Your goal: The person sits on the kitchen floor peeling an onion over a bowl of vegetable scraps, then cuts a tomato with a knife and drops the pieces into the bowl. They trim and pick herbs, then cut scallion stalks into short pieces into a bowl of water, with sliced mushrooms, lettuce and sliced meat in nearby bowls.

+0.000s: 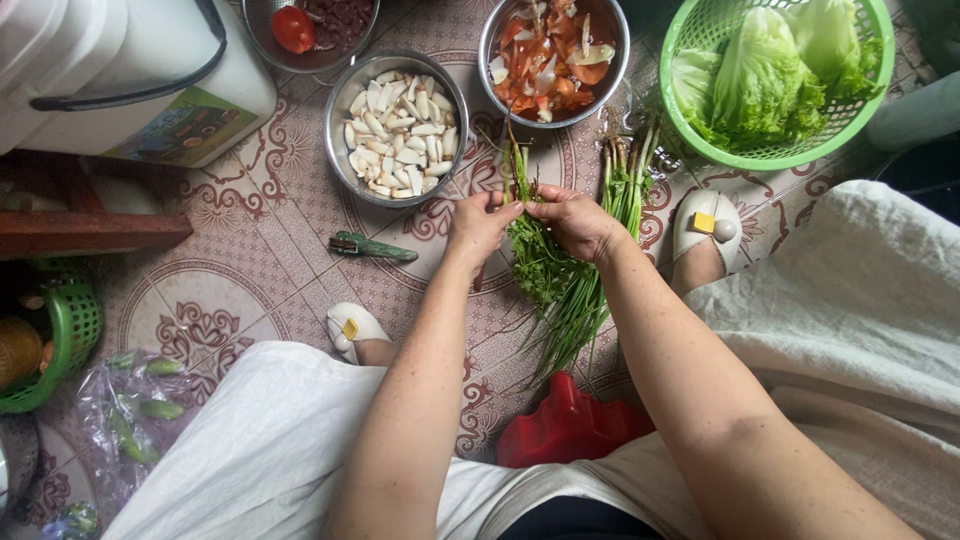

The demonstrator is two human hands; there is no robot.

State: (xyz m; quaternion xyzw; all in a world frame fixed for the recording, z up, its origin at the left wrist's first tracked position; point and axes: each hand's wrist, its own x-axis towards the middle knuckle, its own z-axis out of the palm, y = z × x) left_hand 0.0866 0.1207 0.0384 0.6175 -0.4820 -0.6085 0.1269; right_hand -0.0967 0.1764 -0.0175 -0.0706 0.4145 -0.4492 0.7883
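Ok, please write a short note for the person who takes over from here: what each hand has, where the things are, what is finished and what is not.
Left hand: pinch grip on the bunch of green leafy herbs, at its top.
Right hand: pinch grip on the same bunch, beside the left.
The bunch lies on the patterned floor tiles with the long green chives.
Done: steel bowl of white cut pieces, steel bowl of orange slices, green plastic basket of lettuce.
Left: herbs and chives, uncut.
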